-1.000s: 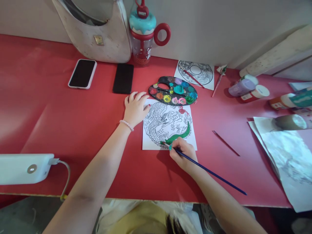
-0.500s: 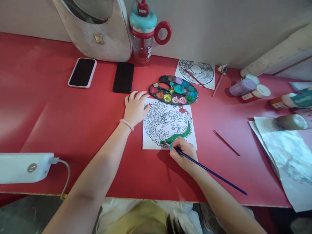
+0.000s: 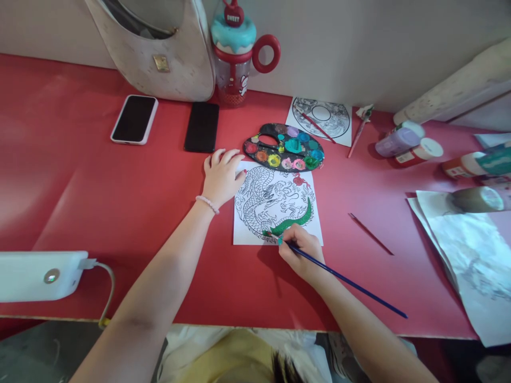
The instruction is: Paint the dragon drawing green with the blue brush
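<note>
My right hand [image 3: 300, 250] is closed around a long blue paintbrush [image 3: 351, 282], whose tip meets the lower part of a dragon drawing [image 3: 275, 202] on white paper. Part of the dragon's body is painted green, and a small patch at the upper right is red. My left hand [image 3: 222, 178] lies flat with fingers spread at the sheet's upper left edge, holding nothing. Just above the drawing, close to the left fingertips, sits a black palette [image 3: 275, 148] with blobs of many colours.
Behind the palette lies a round patterned print [image 3: 339, 119] with a thin red brush. Another brush [image 3: 371, 234] rests at right, near paint bottles [image 3: 397, 139] and loose sheets [image 3: 471, 266]. Two phones [image 3: 134, 119], a handbag [image 3: 175, 69], a cup [image 3: 233, 69] and a power bank [image 3: 40, 276] stand or lie leftward.
Hardly anything differs. The paintbrush's rear end has shifted very slightly to the right, while its tip stays at the same green spot. My left hand has kept its place.
</note>
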Tool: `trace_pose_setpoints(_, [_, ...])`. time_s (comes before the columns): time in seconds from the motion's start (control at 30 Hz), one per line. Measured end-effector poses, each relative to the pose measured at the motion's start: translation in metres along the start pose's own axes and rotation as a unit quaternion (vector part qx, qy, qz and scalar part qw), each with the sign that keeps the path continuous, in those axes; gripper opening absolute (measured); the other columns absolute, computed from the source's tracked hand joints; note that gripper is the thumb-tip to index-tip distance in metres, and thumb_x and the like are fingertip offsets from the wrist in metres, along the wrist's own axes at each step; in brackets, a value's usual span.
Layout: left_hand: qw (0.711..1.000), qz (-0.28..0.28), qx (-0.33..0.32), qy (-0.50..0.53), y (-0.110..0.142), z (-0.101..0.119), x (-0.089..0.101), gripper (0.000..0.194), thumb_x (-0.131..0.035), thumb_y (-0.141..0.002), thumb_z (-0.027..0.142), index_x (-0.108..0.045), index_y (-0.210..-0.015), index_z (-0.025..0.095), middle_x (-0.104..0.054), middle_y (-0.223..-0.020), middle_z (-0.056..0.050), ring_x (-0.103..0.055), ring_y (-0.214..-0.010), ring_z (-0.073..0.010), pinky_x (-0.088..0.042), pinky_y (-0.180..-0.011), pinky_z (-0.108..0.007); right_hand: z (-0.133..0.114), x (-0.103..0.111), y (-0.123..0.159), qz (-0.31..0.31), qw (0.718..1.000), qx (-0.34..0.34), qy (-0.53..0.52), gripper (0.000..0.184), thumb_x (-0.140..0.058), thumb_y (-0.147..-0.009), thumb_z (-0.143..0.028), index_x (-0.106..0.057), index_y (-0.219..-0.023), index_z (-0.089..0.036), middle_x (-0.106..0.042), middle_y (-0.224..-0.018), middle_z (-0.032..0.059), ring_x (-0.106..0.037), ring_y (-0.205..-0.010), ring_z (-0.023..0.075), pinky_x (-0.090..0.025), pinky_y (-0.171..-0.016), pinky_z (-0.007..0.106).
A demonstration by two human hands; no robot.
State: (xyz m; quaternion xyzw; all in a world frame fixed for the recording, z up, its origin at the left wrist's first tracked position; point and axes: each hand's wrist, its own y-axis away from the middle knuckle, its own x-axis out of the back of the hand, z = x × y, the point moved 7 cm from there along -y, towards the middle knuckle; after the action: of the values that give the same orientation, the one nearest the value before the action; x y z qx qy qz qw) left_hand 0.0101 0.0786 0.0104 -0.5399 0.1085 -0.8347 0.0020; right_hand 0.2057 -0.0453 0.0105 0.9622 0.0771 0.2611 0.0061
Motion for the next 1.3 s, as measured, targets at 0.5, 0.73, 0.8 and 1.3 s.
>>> trace_pose_setpoints(0.5, [1.0,-0.006,0.003,0.011,-0.0001,-0.0006,-0.0005,0.035,-0.056,-0.092,0.027,-0.06,-0.126,0.03,-0.054,-0.144,-0.004,-0.038,-0.135,-0.0345,-0.028,-0.111,-0.058,0.0013,-0.0006,-0.0024,-0.017,1.0,0.018,0.004,0.015,-0.052,-0.069,-0.017,-0.039,-0.065,-0.023,-0.041,-0.053,-0.0071,-0.033,-0.046,0.0081,-0.031,-0.046,0.022])
trace_pose_setpoints(0.73, [1.0,-0.001,0.001,0.006,-0.0001,0.0001,0.0003,0.034,-0.056,-0.092,0.026,-0.06,-0.126,0.029,-0.055,-0.143,-0.004,-0.038,-0.135,-0.0341,-0.029,-0.111,-0.058,0.0018,0.0014,-0.0023,-0.007,1.0,0.016,0.006,0.014,-0.052,-0.071,-0.018,-0.04,-0.065,-0.023,-0.043,-0.054,-0.0066,-0.035,-0.047,0.0083,-0.032,-0.047,0.022])
trace_pose_setpoints(0.8, [1.0,-0.002,0.001,0.005,-0.0001,0.0001,0.0002,0.035,-0.056,-0.092,0.026,-0.06,-0.126,0.028,-0.055,-0.143,-0.004,-0.038,-0.135,-0.0343,-0.029,-0.111,-0.058,0.0017,-0.0002,-0.0025,-0.021,0.999,0.026,0.01,0.016,-0.052,-0.07,-0.017,-0.039,-0.064,-0.023,-0.042,-0.053,-0.0068,-0.034,-0.046,0.0081,-0.031,-0.046,0.022])
trace_pose_setpoints(1.3, [1.0,0.007,-0.001,-0.001,0.0,-0.0001,0.0004,0.035,-0.056,-0.091,0.027,-0.061,-0.126,0.03,-0.056,-0.142,-0.003,-0.04,-0.134,-0.0339,-0.031,-0.11,-0.057,0.0,-0.0023,-0.004,-0.036,0.997,0.058,0.023,0.012,-0.051,-0.07,-0.016,-0.042,-0.066,-0.023,-0.046,-0.053,-0.0062,-0.036,-0.044,0.0084,-0.032,-0.045,0.021])
